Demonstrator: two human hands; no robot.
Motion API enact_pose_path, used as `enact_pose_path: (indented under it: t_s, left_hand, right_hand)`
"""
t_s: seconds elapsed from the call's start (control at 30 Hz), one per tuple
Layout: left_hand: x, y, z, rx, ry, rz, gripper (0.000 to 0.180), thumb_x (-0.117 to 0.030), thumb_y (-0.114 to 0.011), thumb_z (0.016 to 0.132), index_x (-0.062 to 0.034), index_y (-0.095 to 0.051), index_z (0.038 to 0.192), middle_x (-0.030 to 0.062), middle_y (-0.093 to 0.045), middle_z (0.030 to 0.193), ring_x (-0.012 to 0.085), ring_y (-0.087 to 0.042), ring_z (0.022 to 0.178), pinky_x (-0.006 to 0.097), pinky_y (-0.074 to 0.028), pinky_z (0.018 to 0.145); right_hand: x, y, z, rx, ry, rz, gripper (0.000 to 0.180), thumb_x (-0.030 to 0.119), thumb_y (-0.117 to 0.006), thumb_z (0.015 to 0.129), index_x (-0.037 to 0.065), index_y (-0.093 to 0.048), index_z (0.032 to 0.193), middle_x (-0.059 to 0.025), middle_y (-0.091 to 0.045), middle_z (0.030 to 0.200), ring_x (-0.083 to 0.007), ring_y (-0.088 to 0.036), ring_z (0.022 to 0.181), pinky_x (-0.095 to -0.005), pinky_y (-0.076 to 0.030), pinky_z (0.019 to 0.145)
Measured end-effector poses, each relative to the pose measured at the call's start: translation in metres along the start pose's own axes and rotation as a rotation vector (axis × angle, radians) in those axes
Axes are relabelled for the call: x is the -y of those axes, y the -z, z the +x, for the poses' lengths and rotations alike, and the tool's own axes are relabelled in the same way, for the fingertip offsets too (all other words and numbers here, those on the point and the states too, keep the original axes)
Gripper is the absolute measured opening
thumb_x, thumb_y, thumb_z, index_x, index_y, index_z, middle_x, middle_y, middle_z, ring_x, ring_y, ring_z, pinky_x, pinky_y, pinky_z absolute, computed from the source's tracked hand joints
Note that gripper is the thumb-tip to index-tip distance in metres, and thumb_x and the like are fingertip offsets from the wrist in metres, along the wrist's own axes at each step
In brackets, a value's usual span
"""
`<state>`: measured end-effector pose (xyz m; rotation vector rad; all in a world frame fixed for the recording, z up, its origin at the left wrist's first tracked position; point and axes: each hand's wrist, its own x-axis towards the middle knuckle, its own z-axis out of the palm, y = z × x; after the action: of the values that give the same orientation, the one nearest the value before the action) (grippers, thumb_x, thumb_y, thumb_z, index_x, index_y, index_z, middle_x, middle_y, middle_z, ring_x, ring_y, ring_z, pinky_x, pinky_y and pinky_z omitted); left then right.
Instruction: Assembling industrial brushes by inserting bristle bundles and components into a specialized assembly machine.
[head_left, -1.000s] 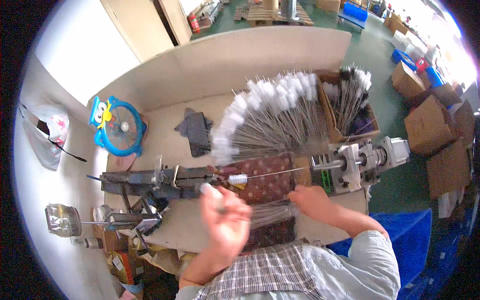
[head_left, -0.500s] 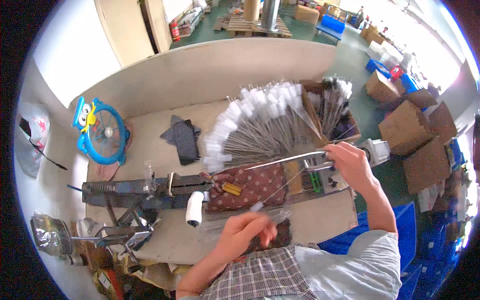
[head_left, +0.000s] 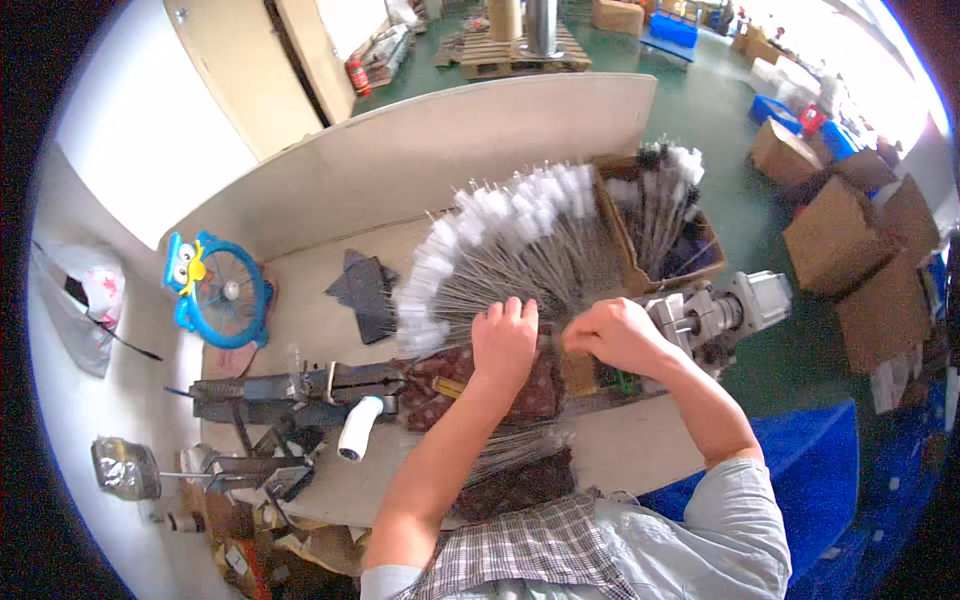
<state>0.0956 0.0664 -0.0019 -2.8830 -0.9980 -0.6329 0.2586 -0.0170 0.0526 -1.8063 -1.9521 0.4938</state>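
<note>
Many thin wire brushes (head_left: 500,260) with white bristle heads lie fanned out on the bench, heads to the back and stems toward me. My left hand (head_left: 505,340) is over the near ends of these stems, fingers bent and close together; what they hold is hidden. Just to its right, my right hand (head_left: 618,335) is closed in a pinch and slightly blurred; anything in it is too small to make out. It is beside a metal clamp with a motor (head_left: 715,312). Under my left wrist lie a dotted brown cloth (head_left: 540,385) and a yellow-handled tool (head_left: 448,388).
A cardboard box (head_left: 655,260) of more brushes stands at the back right. At left are a dark rail mechanism (head_left: 290,392), a white curved tube (head_left: 358,430) and a blue toy-like fan (head_left: 222,292). More wire stems (head_left: 505,452) lie along the near edge. A blue bin (head_left: 800,470) stands right.
My left hand has moved up and forward onto the fanned stems. My right hand has moved left and down from the clamp, and the long wire near it is no longer seen. The view has shifted slightly.
</note>
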Motion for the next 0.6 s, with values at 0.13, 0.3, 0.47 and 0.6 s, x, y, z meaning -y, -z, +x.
enact_pose_path:
  t_s: [0.13,0.3,0.47,0.6]
  left_hand:
    - [0.013,0.029,-0.041,0.032,-0.049,-0.325,0.032,-0.023,-0.062,0.079,-0.0079,-0.06,0.108,0.0104,-0.061,0.099,0.0267,-0.058,0.092,0.037,-0.047,0.079]
    - [0.039,0.052,-0.145,-0.001,0.237,-0.456,0.016,-0.013,-0.066,0.078,-0.006,-0.066,0.092,0.0099,-0.064,0.093,0.022,-0.062,0.082,0.033,-0.05,0.074]
    - [0.05,0.078,-0.167,-0.116,1.038,-1.104,0.017,-0.013,-0.059,0.085,0.0009,-0.064,0.093,0.0092,-0.065,0.091,0.0162,-0.061,0.077,0.026,-0.048,0.066]
    - [0.067,0.076,-0.175,-0.222,1.121,-1.297,0.025,-0.021,-0.053,0.09,0.0027,-0.062,0.092,0.0075,-0.064,0.087,0.0163,-0.06,0.071,0.025,-0.047,0.062]
  right_hand:
    - [0.004,0.008,0.003,-0.033,0.122,0.076,0.015,0.03,-0.065,0.07,0.016,-0.069,0.074,-0.007,-0.058,0.065,-0.0252,-0.057,0.073,-0.0384,-0.047,0.066]
    - [0.057,-0.035,0.053,-0.09,0.524,0.142,0.016,0.028,-0.067,0.067,0.013,-0.065,0.068,0.001,-0.06,0.067,-0.0203,-0.055,0.072,-0.0334,-0.047,0.065]
    - [0.081,-0.089,0.084,-0.172,0.599,0.11,0.015,0.024,-0.065,0.066,0.011,-0.058,0.063,-0.0001,-0.056,0.063,-0.0216,-0.052,0.07,-0.033,-0.046,0.066]
    - [0.095,-0.116,0.095,-0.17,0.536,0.006,0.011,0.019,-0.062,0.064,0.01,-0.058,0.058,-0.004,-0.059,0.065,-0.025,-0.054,0.078,-0.0368,-0.047,0.063]
